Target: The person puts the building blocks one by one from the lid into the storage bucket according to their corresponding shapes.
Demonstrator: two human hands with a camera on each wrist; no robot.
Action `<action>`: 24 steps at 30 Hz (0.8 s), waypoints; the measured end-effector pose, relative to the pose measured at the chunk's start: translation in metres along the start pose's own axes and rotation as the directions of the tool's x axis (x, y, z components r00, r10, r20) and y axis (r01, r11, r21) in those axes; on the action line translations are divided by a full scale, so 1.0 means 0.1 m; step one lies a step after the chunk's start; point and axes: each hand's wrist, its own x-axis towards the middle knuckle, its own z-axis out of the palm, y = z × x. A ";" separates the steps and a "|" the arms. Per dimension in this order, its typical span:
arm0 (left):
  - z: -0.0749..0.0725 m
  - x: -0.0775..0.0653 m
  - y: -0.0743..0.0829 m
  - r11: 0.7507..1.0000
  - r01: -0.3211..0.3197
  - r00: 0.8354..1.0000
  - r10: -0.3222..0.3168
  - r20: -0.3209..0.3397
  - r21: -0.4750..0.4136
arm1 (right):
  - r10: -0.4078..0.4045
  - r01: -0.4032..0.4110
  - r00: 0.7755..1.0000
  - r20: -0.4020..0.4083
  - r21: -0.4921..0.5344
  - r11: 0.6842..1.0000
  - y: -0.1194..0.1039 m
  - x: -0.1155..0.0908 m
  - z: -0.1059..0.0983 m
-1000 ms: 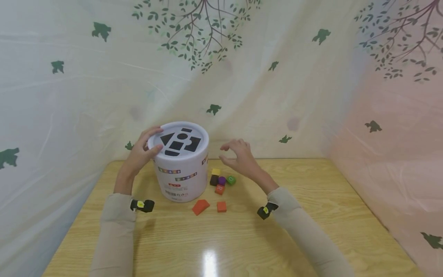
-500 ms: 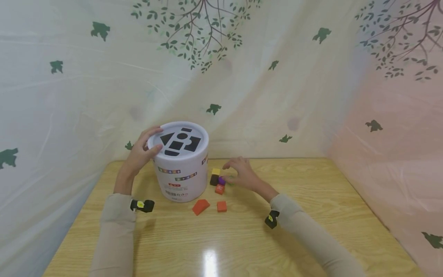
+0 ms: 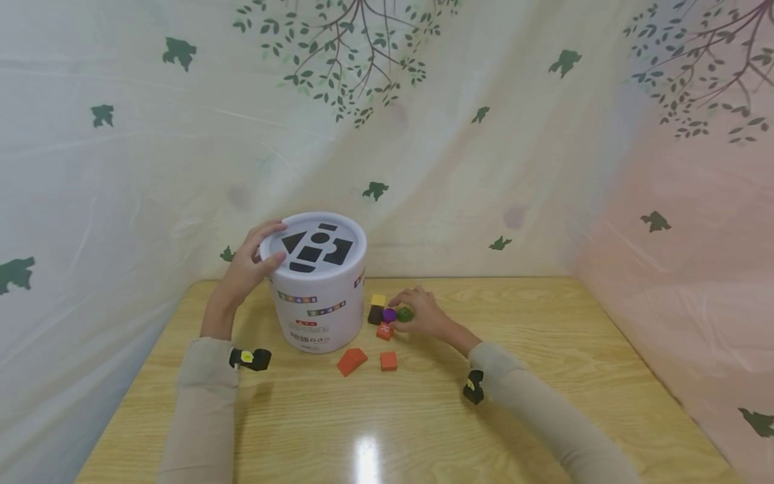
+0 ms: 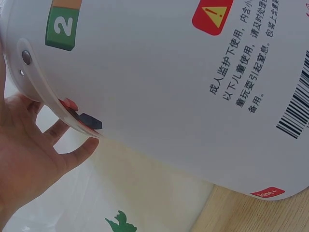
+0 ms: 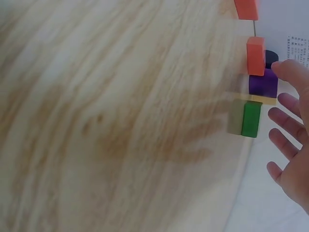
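A white shape-sorter bucket (image 3: 326, 323) with black cut-outs in its lid (image 3: 334, 228) stands on the table. My left hand (image 3: 244, 265) grips the lid's left edge, thumb and fingertips over the rim. In the left wrist view that hand (image 4: 34, 150) is beside the bucket's pale handle (image 4: 60, 113). Over the green block (image 3: 405, 314) reaches my right hand (image 3: 429, 314), thumb and forefinger spread on either side of it; firm contact cannot be made out. Purple (image 3: 390, 314), black (image 3: 375, 315), yellow (image 3: 378, 300) and red (image 3: 384, 331) blocks cluster beside it.
Two more red blocks lie nearer on the wooden table (image 3: 302, 423): a five-sided one (image 3: 352, 361) and a square one (image 3: 388, 361). A leaf-printed curtain (image 3: 435, 168) hangs behind the table's back edge.
My right hand has come down from above the blocks to the green block, its thumb and forefinger now around it. The left hand stays on the bucket's rim.
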 end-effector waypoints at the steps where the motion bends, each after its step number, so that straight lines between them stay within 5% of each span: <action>1: 0.00 0.00 0.00 1.000 -0.001 1.000 0.001 0.000 0.000 | 0.003 -0.003 1.000 0.002 0.002 1.000 0.00 0.00 0.01; 24: 0.00 -0.01 0.01 1.000 0.005 1.000 -0.005 -0.001 0.005 | 0.032 -0.032 0.999 -0.038 -0.003 0.999 0.00 -0.02 0.11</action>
